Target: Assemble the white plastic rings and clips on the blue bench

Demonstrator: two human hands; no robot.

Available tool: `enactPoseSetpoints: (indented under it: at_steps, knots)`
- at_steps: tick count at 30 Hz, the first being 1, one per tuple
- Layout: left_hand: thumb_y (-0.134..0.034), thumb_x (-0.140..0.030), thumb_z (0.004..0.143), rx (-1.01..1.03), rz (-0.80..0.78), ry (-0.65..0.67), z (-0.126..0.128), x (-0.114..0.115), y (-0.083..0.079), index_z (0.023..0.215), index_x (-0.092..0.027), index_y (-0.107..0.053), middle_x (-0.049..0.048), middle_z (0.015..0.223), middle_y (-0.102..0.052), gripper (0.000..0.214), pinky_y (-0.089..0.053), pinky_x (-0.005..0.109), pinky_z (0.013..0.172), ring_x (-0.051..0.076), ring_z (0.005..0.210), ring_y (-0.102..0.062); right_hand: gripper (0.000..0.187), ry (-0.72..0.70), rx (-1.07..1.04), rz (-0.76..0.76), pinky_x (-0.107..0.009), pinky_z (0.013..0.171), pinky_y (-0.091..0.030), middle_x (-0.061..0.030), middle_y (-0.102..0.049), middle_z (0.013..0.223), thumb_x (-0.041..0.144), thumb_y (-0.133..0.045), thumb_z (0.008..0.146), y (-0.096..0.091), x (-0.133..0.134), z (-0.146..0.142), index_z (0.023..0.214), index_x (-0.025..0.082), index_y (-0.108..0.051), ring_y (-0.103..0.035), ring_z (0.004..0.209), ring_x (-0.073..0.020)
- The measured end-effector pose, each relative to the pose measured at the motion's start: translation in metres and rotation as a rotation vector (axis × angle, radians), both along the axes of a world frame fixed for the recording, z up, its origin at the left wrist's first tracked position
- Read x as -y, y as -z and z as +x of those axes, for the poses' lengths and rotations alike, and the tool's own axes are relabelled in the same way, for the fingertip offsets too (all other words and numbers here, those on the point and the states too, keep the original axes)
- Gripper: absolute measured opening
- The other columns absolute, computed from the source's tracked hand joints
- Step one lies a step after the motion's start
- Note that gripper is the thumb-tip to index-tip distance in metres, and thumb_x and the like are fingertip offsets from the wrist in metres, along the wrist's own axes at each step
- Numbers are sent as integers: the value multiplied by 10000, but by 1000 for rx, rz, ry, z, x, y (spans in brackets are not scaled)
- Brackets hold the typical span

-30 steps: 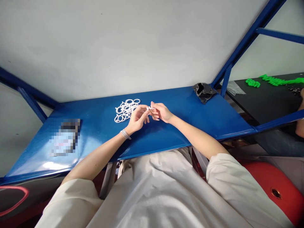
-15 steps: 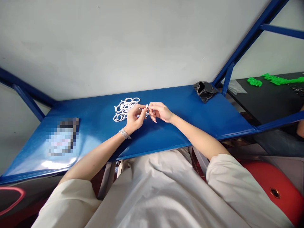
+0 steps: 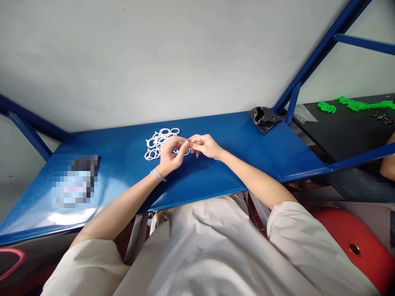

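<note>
Several white rings [image 3: 152, 154] with small knobs lie in an overlapping heap on the blue table [image 3: 234, 131], like curtain rings. My left hand [image 3: 170, 155], with a silver bracelet at its wrist, is closed in a pinch on a small white part of a ring [image 3: 186, 142]. Against it, the fingertips of my right hand [image 3: 207, 146] are pinched together at the same piece, and the two hands touch or nearly touch. Fingers cover most of the held piece. Below them a white curve shows, and I cannot tell whether it belongs to the held ring.
A crumpled black plastic bag [image 3: 264, 119] sits at the table's back right corner. A blurred-out item [image 3: 75, 181] lies on the left. Blue frame bars [image 3: 294, 100] rise at both ends. On a dark table [image 3: 342, 127] to the right are green pieces [image 3: 354, 103].
My fingers have shifted on the small white piece, and my right fingers now hide more of it. The whole view has moved slightly; the heap of rings looks the same.
</note>
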State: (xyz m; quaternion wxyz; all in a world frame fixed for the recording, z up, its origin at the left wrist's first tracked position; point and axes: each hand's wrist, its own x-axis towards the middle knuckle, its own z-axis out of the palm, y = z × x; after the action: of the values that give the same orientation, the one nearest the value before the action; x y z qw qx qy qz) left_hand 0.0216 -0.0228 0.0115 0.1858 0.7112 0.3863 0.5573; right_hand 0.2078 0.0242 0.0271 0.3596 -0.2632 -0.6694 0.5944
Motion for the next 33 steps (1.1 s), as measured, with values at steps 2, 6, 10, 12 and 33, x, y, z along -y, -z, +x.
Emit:
enactPoseSetpoints:
  at_steps: [2, 6, 10, 12, 33]
  knots:
    - [-620, -446, 1047, -40, 10, -38, 0, -1, 0, 1035, -189, -700, 50, 928, -732, 270, -561, 245, 579, 119, 637, -695, 491, 53, 50, 40, -257, 518, -530, -94, -718, 1033, 637, -837, 790, 1, -1, -1, 836, 155, -758, -654, 715, -154]
    - [-530, -450, 1088, -110, 13, -91, 2, -3, -2, 1022, -193, -706, 59, 921, -718, 318, -503, 264, 581, 122, 630, -624, 450, 236, 123, 264, -271, 612, -504, -79, -718, 983, 610, -813, 830, 1, -1, 1, 880, 170, -732, -631, 720, -149]
    - [-517, -477, 1091, -115, 35, -131, 3, -5, -3, 969, -187, -724, 92, 998, -699, 377, -471, 287, 598, 135, 674, -582, 407, 265, 110, 366, -281, 669, -493, -51, -704, 934, 586, -744, 908, -2, 4, 2, 909, 191, -646, -608, 715, -146]
    - [-524, -488, 1088, -110, 48, -139, 3, -5, -4, 960, -189, -736, 88, 977, -692, 388, -470, 289, 604, 136, 676, -572, 413, 253, 116, 352, -277, 664, -489, -38, -701, 932, 584, -765, 892, -2, 6, 2, 932, 202, -614, -606, 709, -144]
    - [-599, -360, 1050, -94, 117, -142, 5, -3, -4, 963, -204, -693, 46, 865, -719, 202, -506, 335, 734, 177, 773, -637, 298, 193, 262, 668, -323, 745, -518, -69, -626, 973, 449, -617, 1025, -5, 8, 9, 1109, 172, -689, -573, 746, -165]
